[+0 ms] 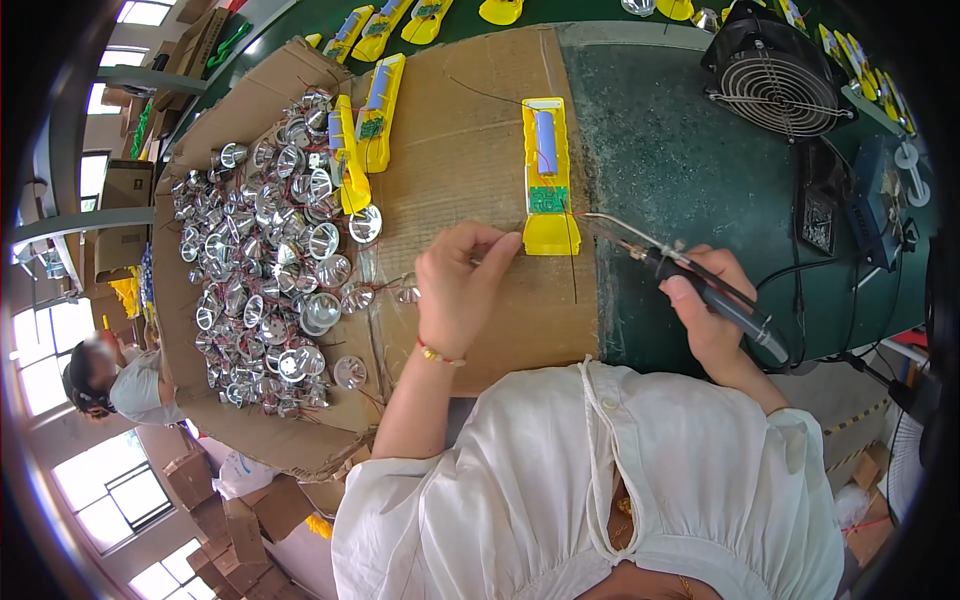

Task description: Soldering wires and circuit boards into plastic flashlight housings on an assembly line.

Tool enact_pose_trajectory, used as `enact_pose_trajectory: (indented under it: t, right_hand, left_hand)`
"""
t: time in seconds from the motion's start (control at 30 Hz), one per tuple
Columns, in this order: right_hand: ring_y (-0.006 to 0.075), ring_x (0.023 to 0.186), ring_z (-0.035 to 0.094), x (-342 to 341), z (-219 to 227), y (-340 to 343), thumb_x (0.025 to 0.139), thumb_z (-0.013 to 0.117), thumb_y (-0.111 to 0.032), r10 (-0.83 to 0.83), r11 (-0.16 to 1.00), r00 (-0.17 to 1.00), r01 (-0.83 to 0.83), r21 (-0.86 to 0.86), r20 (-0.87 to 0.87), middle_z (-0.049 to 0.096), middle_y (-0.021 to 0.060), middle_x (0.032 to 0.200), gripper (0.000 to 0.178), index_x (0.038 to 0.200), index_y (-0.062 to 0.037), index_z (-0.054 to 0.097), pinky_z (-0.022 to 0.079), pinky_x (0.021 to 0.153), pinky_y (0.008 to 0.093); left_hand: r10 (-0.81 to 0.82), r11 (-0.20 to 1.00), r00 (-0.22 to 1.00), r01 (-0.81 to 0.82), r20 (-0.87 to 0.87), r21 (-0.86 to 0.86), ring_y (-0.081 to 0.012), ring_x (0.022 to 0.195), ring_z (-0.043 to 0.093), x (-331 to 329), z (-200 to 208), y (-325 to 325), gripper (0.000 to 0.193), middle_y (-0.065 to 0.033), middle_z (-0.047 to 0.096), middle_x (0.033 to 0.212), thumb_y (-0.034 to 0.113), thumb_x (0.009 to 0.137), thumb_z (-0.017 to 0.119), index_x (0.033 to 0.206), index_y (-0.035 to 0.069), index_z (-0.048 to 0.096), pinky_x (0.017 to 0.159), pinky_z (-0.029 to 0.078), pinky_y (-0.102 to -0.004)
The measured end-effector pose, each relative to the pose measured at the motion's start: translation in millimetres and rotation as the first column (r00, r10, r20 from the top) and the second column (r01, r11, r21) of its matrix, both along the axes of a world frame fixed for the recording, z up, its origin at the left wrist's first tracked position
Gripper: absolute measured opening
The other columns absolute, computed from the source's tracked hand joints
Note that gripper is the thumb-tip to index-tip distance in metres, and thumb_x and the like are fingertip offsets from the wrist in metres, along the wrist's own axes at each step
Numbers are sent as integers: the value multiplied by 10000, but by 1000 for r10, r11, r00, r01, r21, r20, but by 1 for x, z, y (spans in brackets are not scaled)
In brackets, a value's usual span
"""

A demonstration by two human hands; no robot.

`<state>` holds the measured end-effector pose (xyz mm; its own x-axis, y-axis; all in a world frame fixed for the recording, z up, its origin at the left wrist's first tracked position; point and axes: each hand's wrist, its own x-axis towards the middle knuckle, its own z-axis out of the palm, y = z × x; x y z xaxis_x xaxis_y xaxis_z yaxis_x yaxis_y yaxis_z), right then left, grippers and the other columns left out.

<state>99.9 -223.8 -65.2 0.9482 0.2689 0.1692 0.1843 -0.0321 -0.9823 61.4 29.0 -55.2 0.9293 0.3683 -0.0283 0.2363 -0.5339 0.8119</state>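
Observation:
In front of me a yellow plastic housing (pixel 552 236) lies on the cardboard, holding a blue cylindrical battery (pixel 545 143) and a green circuit board (pixel 548 198). My right hand (pixel 712 305) grips a soldering iron (pixel 712 295) with a thin curved metal tube along it; its tip points at the board's right side. Thumb and fingers of my left hand (pixel 462 285) are pinched together at the housing's lower left edge. What they hold is too small or hidden to make out. A silver reflector (pixel 408 289) sits just left of that hand.
A cardboard tray with a heap of wired silver reflectors (pixel 265 260) stands at left. Two more yellow housings (pixel 381 115) lie by its right edge. A black fan (pixel 775 85) and a blue box (pixel 872 205) stand at right. Another person (pixel 140 385) is far left.

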Motion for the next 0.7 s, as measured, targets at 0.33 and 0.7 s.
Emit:
enact_pose_trajectory:
  t: [0.33,0.7]
  right_hand:
    - [96,598,532,10,1,25,762,662,-56,9,996,995,0,-94,96,586,73,710,141,842,12,568,417,537,226]
    - [77,589,556,6,-10,29,782,665,-84,-77,997,995,78,21,-65,615,57,673,146,845,9,571,440,540,210]
  left_hand:
    - [-28,996,989,16,148,82,-194,615,543,14,-9,-20,123,-88,582,705,111,762,673,750,-1,622,581,435,-297]
    - [-30,999,993,27,116,26,-202,583,543,16,-11,-18,132,-97,574,715,112,769,667,749,-8,614,549,432,-292]
